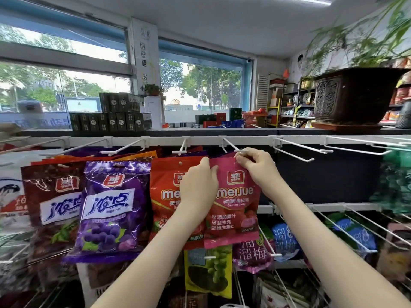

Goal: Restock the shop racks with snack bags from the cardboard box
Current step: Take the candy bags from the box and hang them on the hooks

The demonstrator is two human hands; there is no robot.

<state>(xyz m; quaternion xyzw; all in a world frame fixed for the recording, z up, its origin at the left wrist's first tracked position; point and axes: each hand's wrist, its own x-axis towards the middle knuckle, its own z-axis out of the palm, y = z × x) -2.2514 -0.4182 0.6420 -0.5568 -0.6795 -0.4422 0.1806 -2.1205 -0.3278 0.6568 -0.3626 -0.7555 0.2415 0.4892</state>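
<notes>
The pink bag (235, 196) is held up under the rack's top rail (200, 141), at a hook (230, 144) tip. The right hand (255, 165) pinches its top by the hole and the left hand (198, 185) grips its left edge. Line the hole up with the tip, then slide it back.

Hidden behind the left hand (198, 185): middle of the red glossy meijue snack bag (164, 185). Under the right hand (255, 167), the hang hole of the pink glossy gummy bag (235, 210). Blurred and cut by the right edge: green plastic packets (398, 181) (print unreadable).
</notes>
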